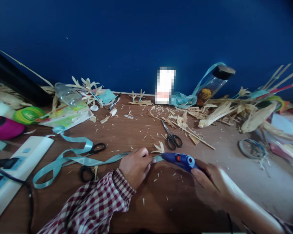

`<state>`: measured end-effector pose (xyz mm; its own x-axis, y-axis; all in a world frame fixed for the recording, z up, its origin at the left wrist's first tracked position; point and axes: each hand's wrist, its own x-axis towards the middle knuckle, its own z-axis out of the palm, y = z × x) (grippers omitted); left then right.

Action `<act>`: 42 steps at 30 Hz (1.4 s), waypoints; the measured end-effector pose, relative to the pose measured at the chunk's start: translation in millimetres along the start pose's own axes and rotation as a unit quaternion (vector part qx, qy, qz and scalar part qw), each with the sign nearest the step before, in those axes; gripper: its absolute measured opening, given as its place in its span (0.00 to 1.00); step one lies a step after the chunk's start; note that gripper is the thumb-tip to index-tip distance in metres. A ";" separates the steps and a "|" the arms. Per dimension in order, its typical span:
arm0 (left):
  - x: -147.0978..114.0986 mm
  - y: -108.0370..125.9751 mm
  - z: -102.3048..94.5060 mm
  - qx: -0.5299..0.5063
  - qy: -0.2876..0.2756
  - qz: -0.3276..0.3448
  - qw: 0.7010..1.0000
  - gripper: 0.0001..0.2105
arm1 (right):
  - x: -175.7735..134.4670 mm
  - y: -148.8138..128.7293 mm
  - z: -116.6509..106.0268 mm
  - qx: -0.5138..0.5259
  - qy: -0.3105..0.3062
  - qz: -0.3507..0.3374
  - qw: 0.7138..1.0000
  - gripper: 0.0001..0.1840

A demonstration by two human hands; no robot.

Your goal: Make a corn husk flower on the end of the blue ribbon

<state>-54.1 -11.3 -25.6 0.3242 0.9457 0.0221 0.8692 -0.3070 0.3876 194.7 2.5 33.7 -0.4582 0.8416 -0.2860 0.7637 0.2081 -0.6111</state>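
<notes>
My left hand (136,166) is closed in a pinch on a light-blue satin ribbon (87,160), which trails off in loops to the left. A short end of it comes out past my fingertips. Just beyond them is a small pale flower of dried corn husk (159,148); whether my fingers also hold its stem I cannot tell. My right hand (208,175) grips a blue hot glue gun (177,159). Its nozzle points left, at the ribbon end beside the flower, though exact contact is hard to make out.
Black-handled scissors (174,140) lie ahead, and another pair (86,174) is partly under the ribbon. A white power strip (26,162) sits at left. Corn husks (217,113), a tilted jar (213,84) and a tape ring (252,148) are at right. Husk scraps litter the table.
</notes>
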 end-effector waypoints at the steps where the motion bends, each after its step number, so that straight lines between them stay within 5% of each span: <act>1: 0.2 0.0 -0.1 0.001 -0.002 0.000 1.000 0.09 | 0.8 -0.5 -0.6 -0.006 0.005 -0.002 1.000 0.19; 42: 0.6 0.0 -3.3 0.002 -0.010 0.003 1.000 0.10 | -0.7 10.1 6.1 -0.062 0.049 -0.012 0.997 0.17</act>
<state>-55.1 -10.3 -22.6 0.3358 0.9419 0.0064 0.8690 -0.3124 0.3837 200.0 0.9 23.2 -0.4359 0.8785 -0.1954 0.8060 0.2845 -0.5191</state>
